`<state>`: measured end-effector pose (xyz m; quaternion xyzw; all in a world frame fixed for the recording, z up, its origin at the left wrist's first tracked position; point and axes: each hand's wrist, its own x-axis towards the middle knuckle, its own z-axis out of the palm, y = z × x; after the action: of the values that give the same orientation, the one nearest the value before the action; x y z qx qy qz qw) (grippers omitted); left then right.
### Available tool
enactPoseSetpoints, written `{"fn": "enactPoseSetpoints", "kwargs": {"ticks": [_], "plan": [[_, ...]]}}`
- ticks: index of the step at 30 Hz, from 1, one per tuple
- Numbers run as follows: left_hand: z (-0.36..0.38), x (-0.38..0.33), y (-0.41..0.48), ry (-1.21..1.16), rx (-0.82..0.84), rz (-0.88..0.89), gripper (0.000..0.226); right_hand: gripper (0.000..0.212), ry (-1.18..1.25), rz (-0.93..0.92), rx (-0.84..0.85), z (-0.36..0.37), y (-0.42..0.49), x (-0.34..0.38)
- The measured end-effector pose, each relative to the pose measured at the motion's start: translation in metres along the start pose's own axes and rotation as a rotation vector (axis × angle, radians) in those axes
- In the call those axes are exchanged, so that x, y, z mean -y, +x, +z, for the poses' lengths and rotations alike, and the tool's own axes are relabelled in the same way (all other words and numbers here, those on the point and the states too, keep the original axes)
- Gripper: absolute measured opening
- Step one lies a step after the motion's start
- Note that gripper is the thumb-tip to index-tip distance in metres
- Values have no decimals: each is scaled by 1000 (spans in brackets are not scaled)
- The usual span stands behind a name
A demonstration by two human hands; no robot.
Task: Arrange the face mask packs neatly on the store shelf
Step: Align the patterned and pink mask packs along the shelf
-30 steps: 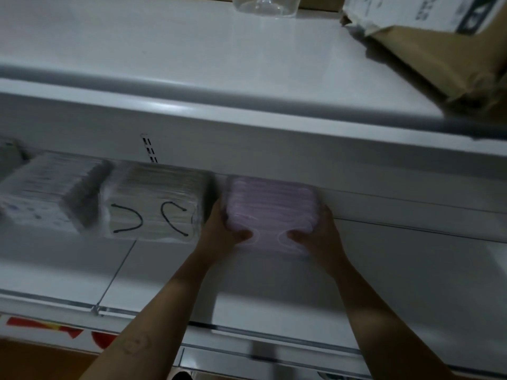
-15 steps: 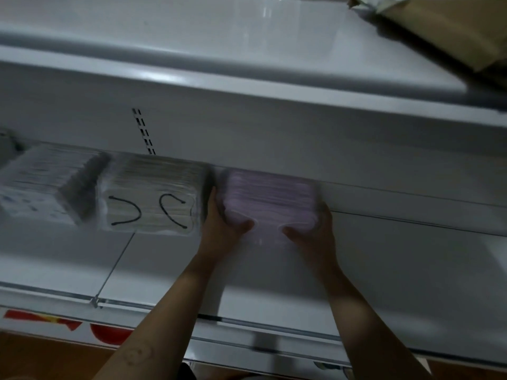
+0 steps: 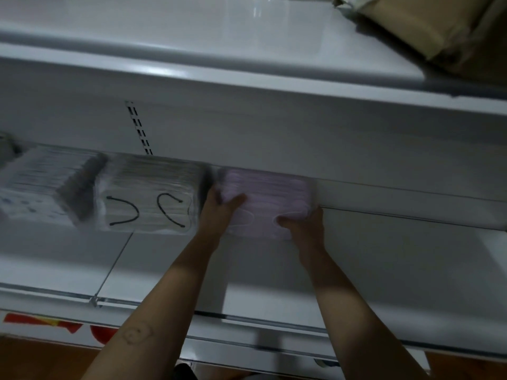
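Note:
A stack of pale purple face mask packs (image 3: 267, 198) lies at the back of the white shelf (image 3: 384, 259). My left hand (image 3: 218, 215) grips its left front corner, thumb on top. On the right front corner my right hand (image 3: 304, 226) holds the stack the same way. Directly to the left sits a stack of white mask packs with black ear loops (image 3: 149, 200), almost touching my left hand. Further left lies a third stack of white packs with small printed marks (image 3: 41, 187).
An upper shelf (image 3: 219, 45) overhangs the row of packs. A brown paper bag (image 3: 428, 28) rests on its right end. A slotted upright (image 3: 138, 127) runs down the back wall. Bare shelf extends to the right of the purple stack and in front of all the stacks.
Both hands keep their hold on the purple stack, which has shifted slightly back toward the wall beside the black-loop stack. The view has tilted a little.

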<state>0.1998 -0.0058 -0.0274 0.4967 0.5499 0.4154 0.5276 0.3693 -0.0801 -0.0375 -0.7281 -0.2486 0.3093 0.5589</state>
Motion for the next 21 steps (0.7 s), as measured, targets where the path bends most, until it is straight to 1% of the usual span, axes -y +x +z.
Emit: {"fn": "enactPoseSetpoints", "kwargs": {"ticks": [1,2,4,5,7,11,15,17,19,21], "plan": [[-1,0,-1,-9,-12,7,78,88,10,-7,4,-2,0,0],[-2,0,-1,-12,-30,16,80,93,24,-22,4,-6,-2,-1],[-4,1,-2,0,-60,5,91,94,42,-43,4,-10,-3,-2],[-5,1,-1,16,-58,-9,90,91,30,-45,8,-11,-4,-4],[-4,-5,-1,60,-34,-26,79,87,-5,-42,5,-12,-4,-4],[-3,-16,4,75,-94,-34,75,97,-24,-56,-12,-13,0,3],[-1,-18,3,166,-66,-13,72,96,-45,-93,-15,-15,-4,-2],[-1,-17,1,184,-87,-5,70,103,-73,-125,0,-18,-10,-5],[-1,-15,-1,262,-117,56,76,115,-162,-214,-17,-24,-17,-7],[-1,-15,-9,345,-145,185,81,123,-373,-413,-59,-29,-21,-9]]}}
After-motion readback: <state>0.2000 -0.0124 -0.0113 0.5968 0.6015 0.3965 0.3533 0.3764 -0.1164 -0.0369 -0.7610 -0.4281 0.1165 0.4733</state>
